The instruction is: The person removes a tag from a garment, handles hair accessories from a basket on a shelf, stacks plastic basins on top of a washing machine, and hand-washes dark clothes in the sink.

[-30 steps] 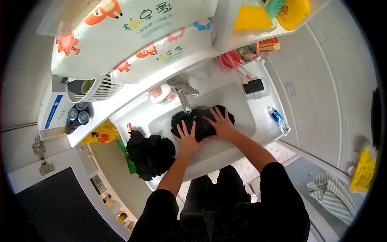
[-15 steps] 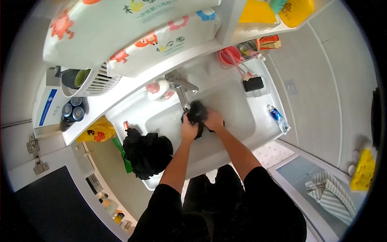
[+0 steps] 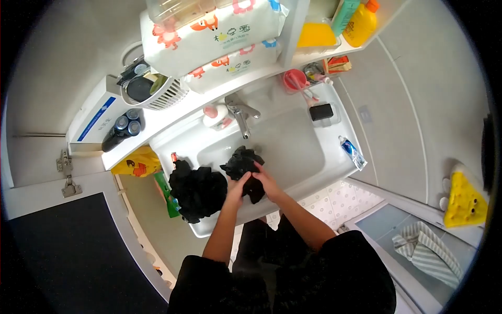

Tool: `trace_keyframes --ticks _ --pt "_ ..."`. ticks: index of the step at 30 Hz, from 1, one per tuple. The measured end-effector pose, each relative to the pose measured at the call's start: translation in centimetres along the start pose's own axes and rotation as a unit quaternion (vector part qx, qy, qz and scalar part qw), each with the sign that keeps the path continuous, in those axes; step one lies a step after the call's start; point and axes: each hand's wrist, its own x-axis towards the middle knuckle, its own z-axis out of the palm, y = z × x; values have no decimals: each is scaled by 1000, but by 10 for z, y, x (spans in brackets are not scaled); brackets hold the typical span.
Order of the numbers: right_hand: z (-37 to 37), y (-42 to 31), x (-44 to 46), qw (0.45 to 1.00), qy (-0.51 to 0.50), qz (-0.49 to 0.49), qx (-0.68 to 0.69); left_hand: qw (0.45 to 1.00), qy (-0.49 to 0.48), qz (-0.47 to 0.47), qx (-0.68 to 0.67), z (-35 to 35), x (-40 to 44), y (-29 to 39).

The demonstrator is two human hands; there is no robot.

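A bunched black cloth (image 3: 243, 163) is held over the front of the white sink (image 3: 298, 141), a little nearer than the faucet (image 3: 241, 116). My left hand (image 3: 238, 189) grips its lower left side. On its right side my right hand (image 3: 267, 181) is closed round the cloth, thumb toward the left hand. A second black cloth heap (image 3: 197, 191) lies on the sink's left ledge, beside my left hand.
A pump bottle (image 3: 216, 116) stands left of the faucet. On the right ledge are a black soap bar (image 3: 321, 111), toothpaste tube (image 3: 352, 153) and pink cup (image 3: 294, 80). A shelf (image 3: 172, 112) with wipe packs and a basket overhangs the back left.
The cloth was spread under both hands in the basin, then bunched near the faucet. Now both hands hold it closer to the front edge. The view has shifted too.
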Motion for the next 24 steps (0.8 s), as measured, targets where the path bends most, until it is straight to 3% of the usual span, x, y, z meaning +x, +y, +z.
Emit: trace_keyframes --ticks 4,7,10,13,16,24 --pt "-29 13 16 965 -67 -109 -227 997 37 62 39 -26 -4 14" --pt "-45 -11 26 920 107 -81 -368 983 155 72 70 -31 -14 12" --pt "-65 -4 48 712 161 -218 -648 985 135 101 -20 -33 -31 13" --pt "-76 6 96 619 100 -235 -743 986 141 87 -32 -40 -46 11" --pt "-83 22 140 565 98 -239 -784 982 158 94 -36 -31 -58 10" --pt "-76 20 173 497 63 -190 -844 984 133 101 -58 -33 -64 7"
